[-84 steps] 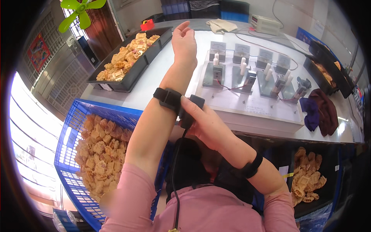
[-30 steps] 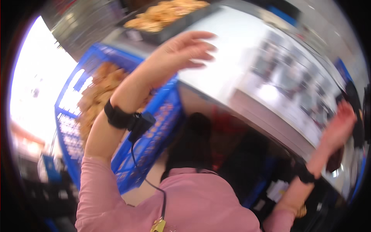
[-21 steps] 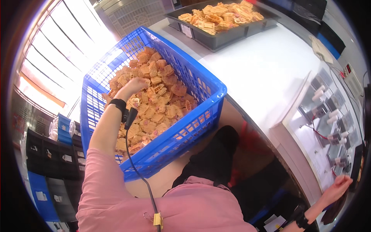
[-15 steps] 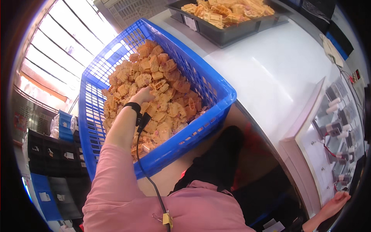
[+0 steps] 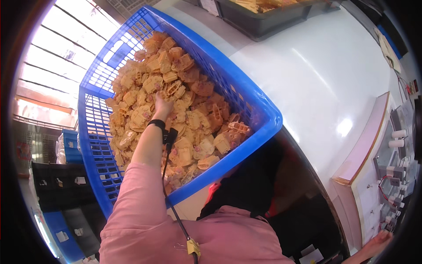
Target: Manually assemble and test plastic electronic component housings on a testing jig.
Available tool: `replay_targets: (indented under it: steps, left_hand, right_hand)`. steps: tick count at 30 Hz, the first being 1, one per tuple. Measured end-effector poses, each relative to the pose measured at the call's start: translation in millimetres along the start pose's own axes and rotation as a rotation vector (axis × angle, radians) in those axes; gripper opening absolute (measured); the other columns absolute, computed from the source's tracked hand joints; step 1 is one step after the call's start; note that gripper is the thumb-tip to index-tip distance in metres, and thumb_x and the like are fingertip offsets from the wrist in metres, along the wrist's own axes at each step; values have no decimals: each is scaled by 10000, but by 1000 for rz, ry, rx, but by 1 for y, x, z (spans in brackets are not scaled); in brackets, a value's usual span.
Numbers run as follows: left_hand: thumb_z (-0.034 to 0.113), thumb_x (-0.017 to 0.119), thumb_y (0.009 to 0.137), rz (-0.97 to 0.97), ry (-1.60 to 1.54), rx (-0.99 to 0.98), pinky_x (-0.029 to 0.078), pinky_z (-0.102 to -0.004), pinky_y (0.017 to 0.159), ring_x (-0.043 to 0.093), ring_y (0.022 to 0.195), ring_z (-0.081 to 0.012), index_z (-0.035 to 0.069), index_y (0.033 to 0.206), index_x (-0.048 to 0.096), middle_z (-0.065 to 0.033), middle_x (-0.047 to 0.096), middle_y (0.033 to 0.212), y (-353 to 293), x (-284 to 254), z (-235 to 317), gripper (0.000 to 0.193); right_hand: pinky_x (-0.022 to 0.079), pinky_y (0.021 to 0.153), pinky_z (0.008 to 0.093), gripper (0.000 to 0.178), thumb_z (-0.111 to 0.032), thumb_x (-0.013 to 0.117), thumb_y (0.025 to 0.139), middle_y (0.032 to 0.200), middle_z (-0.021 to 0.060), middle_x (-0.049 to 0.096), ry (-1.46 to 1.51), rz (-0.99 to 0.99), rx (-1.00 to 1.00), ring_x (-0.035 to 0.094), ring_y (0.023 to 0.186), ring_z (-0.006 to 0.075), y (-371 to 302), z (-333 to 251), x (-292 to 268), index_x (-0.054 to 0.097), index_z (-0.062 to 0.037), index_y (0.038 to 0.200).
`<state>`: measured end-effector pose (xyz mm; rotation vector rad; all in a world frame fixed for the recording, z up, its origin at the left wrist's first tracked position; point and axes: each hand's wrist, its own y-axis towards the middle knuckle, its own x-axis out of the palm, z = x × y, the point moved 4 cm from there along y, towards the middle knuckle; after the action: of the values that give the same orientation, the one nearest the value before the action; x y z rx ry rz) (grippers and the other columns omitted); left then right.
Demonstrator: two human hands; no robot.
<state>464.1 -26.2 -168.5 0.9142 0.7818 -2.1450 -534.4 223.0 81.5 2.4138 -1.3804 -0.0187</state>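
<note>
A large blue plastic basket [image 5: 228,165] with lattice walls stands tilted in front of me, heaped with yellow-orange moulded plastic parts [image 5: 143,115]. My left hand [image 5: 163,106] reaches into the middle of the heap, its fingers bent down against the parts. The fingertips are lost among the pieces, so a grip cannot be made out. A black strap [image 5: 157,123] with a small box and cable is round my left wrist. Far off at the lower right, my right hand [image 5: 381,240] lies beside a white-and-grey fixture [image 5: 391,176]. Its fingers look loosely bent, too small and blurred to read.
A black tray [image 5: 259,22] of similar yellow parts stands on the white tabletop [image 5: 303,83] at the far side. Along the table's right runs a pale raised board [image 5: 367,145]. Black and blue bins [image 5: 61,187] stand at the left, by a barred window [image 5: 63,53].
The view has shifted, so the basket looks bigger and the tray sits higher. My left hand has moved slightly over the heap toward the right. My right hand appears lower.
</note>
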Motion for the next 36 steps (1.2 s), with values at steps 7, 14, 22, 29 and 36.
replay_targets:
  steps: [7, 14, 22, 29, 36]
  left_hand:
    - [218, 646, 853, -193, -1207, -202, 553, -320, 629, 626, 865, -219, 81, 1267, 507, -99, 612, 1039, -4, -57, 5, 458]
    - [205, 528, 917, -943, -1532, 184, 530, -239, 678, 604, 1079, -227, -2, 1343, 459, -187, 580, 1236, -161, -109, 194, 479]
    - [179, 582, 905, -1518, -1249, 278, 531, -229, 735, 595, 1078, -192, -4, 1381, 407, -198, 534, 1299, -371, -49, 309, 539]
    - [188, 652, 917, -1690, -1265, 170, 493, -210, 697, 550, 1159, -194, 23, 1349, 427, -117, 545, 1260, -429, 8, 333, 514]
    - [216, 643, 929, -1592, -1155, 192, 520, -285, 807, 558, 1184, -228, 86, 1359, 435, -106, 534, 1299, -453, 6, 336, 496]
  right_hand:
    - [356, 717, 255, 188, -207, 529, 1017, 798, 8, 439, 68, -205, -36, 396, 712, 110, 2, 13, 9, 575, -33, 962]
    - [364, 732, 211, 226, -261, 479, 1046, 875, -16, 472, -78, 2, -73, 427, 787, 70, -53, -12, 62, 567, -62, 986]
    - [299, 598, 192, 142, -198, 501, 1033, 711, -51, 410, -298, -218, -160, 377, 652, 28, -91, -24, 100, 565, -72, 1019]
    - [347, 641, 196, 76, -106, 507, 1000, 766, -29, 452, -118, -213, -148, 422, 685, 40, -101, -34, 115, 521, -65, 1063]
    - [347, 640, 214, 82, -89, 476, 999, 753, -13, 447, 19, -94, -238, 409, 682, 55, -101, -40, 109, 497, -50, 1067]
